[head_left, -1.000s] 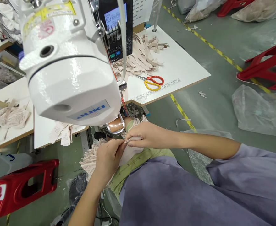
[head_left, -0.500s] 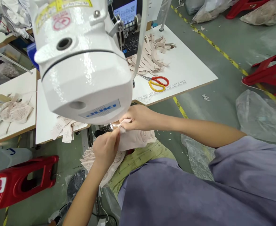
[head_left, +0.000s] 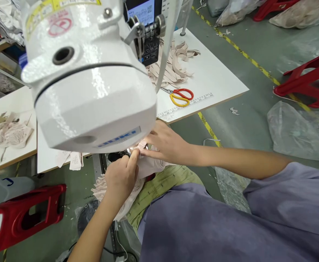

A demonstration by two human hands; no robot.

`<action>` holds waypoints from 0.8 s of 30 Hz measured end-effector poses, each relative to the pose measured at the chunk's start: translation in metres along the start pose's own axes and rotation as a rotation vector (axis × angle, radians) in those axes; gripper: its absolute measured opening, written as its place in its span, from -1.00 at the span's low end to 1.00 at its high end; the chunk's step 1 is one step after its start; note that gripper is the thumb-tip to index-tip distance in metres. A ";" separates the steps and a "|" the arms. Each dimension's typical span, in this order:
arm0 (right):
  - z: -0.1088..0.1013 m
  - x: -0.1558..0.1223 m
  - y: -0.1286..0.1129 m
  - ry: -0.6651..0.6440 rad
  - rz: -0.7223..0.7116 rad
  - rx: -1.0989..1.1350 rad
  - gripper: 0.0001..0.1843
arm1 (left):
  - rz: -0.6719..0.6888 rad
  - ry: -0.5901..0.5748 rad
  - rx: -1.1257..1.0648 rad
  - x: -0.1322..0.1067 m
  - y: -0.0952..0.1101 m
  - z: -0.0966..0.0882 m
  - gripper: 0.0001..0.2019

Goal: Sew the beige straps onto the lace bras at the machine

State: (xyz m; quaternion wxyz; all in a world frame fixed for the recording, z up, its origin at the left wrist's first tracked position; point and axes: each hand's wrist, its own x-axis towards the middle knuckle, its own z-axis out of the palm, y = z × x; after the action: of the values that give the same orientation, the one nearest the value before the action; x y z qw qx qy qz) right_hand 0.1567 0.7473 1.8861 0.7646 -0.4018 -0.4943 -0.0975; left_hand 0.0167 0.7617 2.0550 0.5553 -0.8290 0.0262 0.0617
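Note:
A beige garment piece [head_left: 151, 165] with lacy parts hangs from the sewing spot down over my lap. My left hand [head_left: 122, 176] pinches its edge between thumb and index finger, just in front of the needle area. My right hand [head_left: 169, 143] holds the same edge from the right, thumb below and fingers reaching beneath the machine head. Above both hands looms the white sewing machine [head_left: 96, 105], which hides the needle and some of my right fingertips. A small strip of beige fabric shows between the two hands.
On the white table [head_left: 219, 83] lie scissors [head_left: 180, 98] with red and yellow handles, a printed ruler [head_left: 200, 100] and a heap of beige strips [head_left: 176, 65]. Labels [head_left: 76, 161] hang at the left table edge. Red stools [head_left: 39, 214] and plastic bags [head_left: 293, 134] stand around.
My right hand has opened its grip somewhat and spread its fingers farther beneath the machine head. The fabric edge has come closer to the needle area. The view has shifted slightly.

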 end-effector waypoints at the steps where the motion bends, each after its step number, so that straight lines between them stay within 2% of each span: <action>1: 0.007 -0.007 0.000 0.088 -0.034 -0.050 -0.76 | -0.022 -0.018 -0.004 0.001 0.002 -0.002 -0.65; 4: 0.022 -0.021 0.000 0.282 -0.068 -0.138 -0.78 | -0.008 -0.031 -0.020 -0.001 -0.005 -0.001 -0.67; 6: 0.028 -0.023 -0.001 0.353 -0.058 -0.169 -0.79 | 0.109 -0.027 -0.027 -0.002 -0.019 0.002 -0.64; 9: 0.033 -0.021 -0.001 0.356 -0.059 -0.139 -0.79 | 0.316 -0.004 -0.035 0.002 -0.042 0.008 -0.57; 12: 0.047 -0.027 -0.001 0.305 0.048 0.093 -0.79 | 0.341 0.031 -0.023 0.007 -0.048 0.010 -0.64; 15: 0.065 -0.041 -0.002 0.345 0.249 0.400 -0.53 | 0.257 0.016 -0.008 0.008 -0.034 0.008 -0.71; 17: 0.069 -0.046 -0.003 0.347 0.312 0.493 -0.44 | 0.187 -0.004 0.013 0.007 -0.020 0.005 -0.72; 21: 0.053 -0.040 -0.001 0.236 0.252 0.392 -0.54 | 0.054 -0.060 0.086 0.005 0.006 -0.001 -0.69; 24: 0.037 -0.025 0.006 0.206 0.176 0.343 -0.61 | -0.018 -0.093 0.116 0.008 0.019 -0.003 -0.69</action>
State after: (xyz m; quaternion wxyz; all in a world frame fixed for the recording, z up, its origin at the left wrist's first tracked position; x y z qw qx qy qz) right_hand 0.1226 0.7714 1.8694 0.8738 -0.2953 -0.3860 0.0144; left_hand 0.0226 0.7519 2.0380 0.6037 -0.7917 -0.0035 0.0937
